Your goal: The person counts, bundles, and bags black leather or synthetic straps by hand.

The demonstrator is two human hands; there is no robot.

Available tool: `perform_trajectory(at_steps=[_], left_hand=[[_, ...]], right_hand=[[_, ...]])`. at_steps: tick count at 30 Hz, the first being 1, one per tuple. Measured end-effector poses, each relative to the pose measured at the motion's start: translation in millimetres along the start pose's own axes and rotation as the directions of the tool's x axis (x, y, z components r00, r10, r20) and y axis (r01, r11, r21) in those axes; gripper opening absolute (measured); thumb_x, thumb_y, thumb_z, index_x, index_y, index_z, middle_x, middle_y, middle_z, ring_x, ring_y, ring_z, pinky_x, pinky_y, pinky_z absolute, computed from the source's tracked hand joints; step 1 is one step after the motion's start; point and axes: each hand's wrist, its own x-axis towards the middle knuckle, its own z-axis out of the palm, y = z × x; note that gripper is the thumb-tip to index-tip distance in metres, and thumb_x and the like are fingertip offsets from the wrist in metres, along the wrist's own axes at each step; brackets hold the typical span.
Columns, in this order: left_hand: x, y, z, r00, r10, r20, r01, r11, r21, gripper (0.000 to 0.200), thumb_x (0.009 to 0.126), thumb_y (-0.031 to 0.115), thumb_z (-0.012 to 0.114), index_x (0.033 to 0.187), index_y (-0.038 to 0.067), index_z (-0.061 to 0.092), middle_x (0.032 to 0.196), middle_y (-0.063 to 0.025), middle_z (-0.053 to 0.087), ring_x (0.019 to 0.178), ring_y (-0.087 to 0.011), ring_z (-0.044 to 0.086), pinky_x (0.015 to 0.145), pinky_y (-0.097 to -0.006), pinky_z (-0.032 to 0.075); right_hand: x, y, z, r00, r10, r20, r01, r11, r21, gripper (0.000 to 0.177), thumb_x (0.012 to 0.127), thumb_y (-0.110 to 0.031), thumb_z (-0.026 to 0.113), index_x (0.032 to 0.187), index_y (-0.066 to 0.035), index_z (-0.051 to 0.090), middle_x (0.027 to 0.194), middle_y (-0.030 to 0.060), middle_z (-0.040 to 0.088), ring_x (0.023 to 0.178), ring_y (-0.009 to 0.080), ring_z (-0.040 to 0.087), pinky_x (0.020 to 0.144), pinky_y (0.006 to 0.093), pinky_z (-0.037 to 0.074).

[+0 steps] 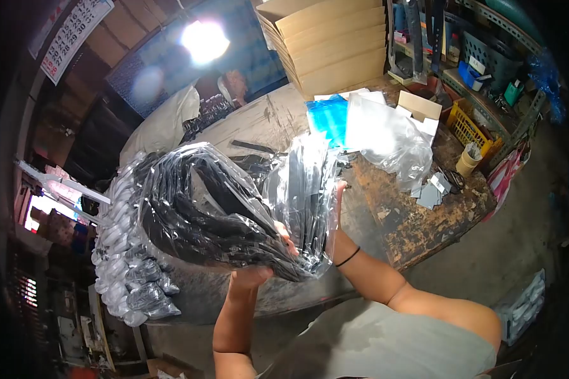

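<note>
A big bundle of clear plastic bags packed with long black strips (196,215) is lifted in front of me, over the table. My left hand (256,275) grips it from below, the palm mostly hidden by the shiny plastic. Pinkish fingers show among the bags near the middle. On the other side my right hand (341,196) holds the upright bag end (303,202), with most of its fingers behind the plastic. A dark band circles the right wrist. Black strips (253,148) lie on the table just behind the bundle.
Many filled plastic bags (123,252) are piled at the table's left edge. Tall stacked cardboard (335,50) stands at the back. To the right, a worn wooden table (423,234) carries clear bags (385,136), a blue sheet (327,120) and a yellow basket (468,129).
</note>
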Motion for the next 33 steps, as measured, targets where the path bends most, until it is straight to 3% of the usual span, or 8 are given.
perform_trajectory(at_steps=[2, 7, 11, 12, 16, 28, 30, 33], left_hand=[[-3, 0, -2, 0.999, -0.021, -0.039, 0.022, 0.999, 0.035, 0.059, 0.068, 0.019, 0.075, 0.116, -0.003, 0.050, 0.104, -0.0106, 0.054, 0.097, -0.0231, 0.059, 0.083, -0.0359, 0.050], [-3, -8, -23, 0.976, -0.218, -0.012, 0.218, 0.976, -0.009, 0.059, 0.067, 0.020, 0.073, 0.115, -0.005, 0.050, 0.107, -0.0140, 0.056, 0.094, -0.0263, 0.062, 0.082, -0.0384, 0.052], [1, -8, -10, 0.950, -0.291, -0.112, 0.291, 0.957, -0.012, 0.058, 0.064, 0.013, 0.067, 0.116, -0.007, 0.051, 0.105, -0.0176, 0.060, 0.090, -0.0311, 0.064, 0.081, -0.0424, 0.052], [4, -7, -3, 0.949, -0.277, -0.148, 0.292, 0.952, 0.092, 0.062, 0.067, 0.027, 0.069, 0.115, -0.006, 0.051, 0.103, -0.0165, 0.060, 0.087, -0.0298, 0.065, 0.077, -0.0392, 0.055], [9, -11, -7, 0.930, -0.329, -0.166, 0.347, 0.933, 0.097, 0.061, 0.066, 0.027, 0.069, 0.115, -0.006, 0.051, 0.103, -0.0162, 0.060, 0.087, -0.0297, 0.065, 0.077, -0.0398, 0.055], [22, -19, -8, 0.868, -0.470, -0.164, 0.483, 0.874, 0.052, 0.068, 0.060, 0.013, 0.076, 0.120, -0.005, 0.049, 0.102, -0.0165, 0.063, 0.091, -0.0310, 0.064, 0.083, -0.0427, 0.052], [23, -24, -5, 0.908, -0.355, -0.221, 0.397, 0.897, 0.192, 0.071, 0.060, 0.033, 0.081, 0.112, -0.006, 0.054, 0.100, -0.0192, 0.064, 0.090, -0.0333, 0.065, 0.080, -0.0437, 0.055], [27, -24, 0, 0.910, -0.332, -0.248, 0.388, 0.894, 0.224, 0.069, 0.062, 0.033, 0.080, 0.112, -0.006, 0.053, 0.100, -0.0198, 0.064, 0.089, -0.0322, 0.066, 0.079, -0.0429, 0.055]], right_hand=[[-2, 2, 2, 0.989, -0.021, -0.143, 0.028, 0.999, 0.045, 0.125, 0.051, -0.093, 0.042, 0.132, 0.002, 0.037, 0.108, 0.0308, 0.052, 0.091, 0.0415, 0.057, 0.067, 0.0541, 0.052], [-8, -2, -3, 0.999, 0.042, -0.029, -0.043, 0.998, -0.041, 0.115, 0.057, -0.089, 0.047, 0.130, -0.001, 0.038, 0.107, 0.0281, 0.052, 0.087, 0.0374, 0.057, 0.065, 0.0543, 0.052], [-24, -10, -10, 0.952, -0.124, -0.280, -0.007, 0.905, -0.425, 0.098, 0.065, -0.082, 0.049, 0.124, -0.004, 0.044, 0.083, 0.0226, 0.061, 0.062, 0.0312, 0.063, 0.044, 0.0442, 0.054], [-19, -5, 0, 0.931, -0.174, -0.320, 0.041, 0.923, -0.382, 0.098, 0.064, -0.082, 0.050, 0.124, -0.004, 0.044, 0.073, 0.0197, 0.061, 0.051, 0.0287, 0.062, 0.038, 0.0401, 0.053], [-25, -6, -5, 0.952, -0.177, -0.250, 0.083, 0.935, -0.345, 0.098, 0.064, -0.082, 0.051, 0.123, -0.004, 0.044, 0.074, 0.0200, 0.061, 0.053, 0.0279, 0.062, 0.039, 0.0387, 0.054], [-38, -14, -3, 0.860, -0.339, -0.381, 0.081, 0.829, -0.554, 0.089, 0.064, -0.078, 0.057, 0.113, -0.004, 0.051, 0.072, 0.0151, 0.060, 0.049, 0.0217, 0.060, 0.036, 0.0313, 0.051], [-40, -15, -7, 0.819, -0.397, -0.414, 0.098, 0.808, -0.581, 0.090, 0.062, -0.077, 0.060, 0.115, -0.005, 0.050, 0.075, 0.0134, 0.061, 0.050, 0.0206, 0.060, 0.037, 0.0311, 0.051], [-42, -20, -9, 0.810, -0.430, -0.398, 0.113, 0.781, -0.614, 0.091, 0.062, -0.074, 0.064, 0.119, -0.005, 0.048, 0.082, 0.0116, 0.063, 0.053, 0.0190, 0.061, 0.038, 0.0300, 0.052]])
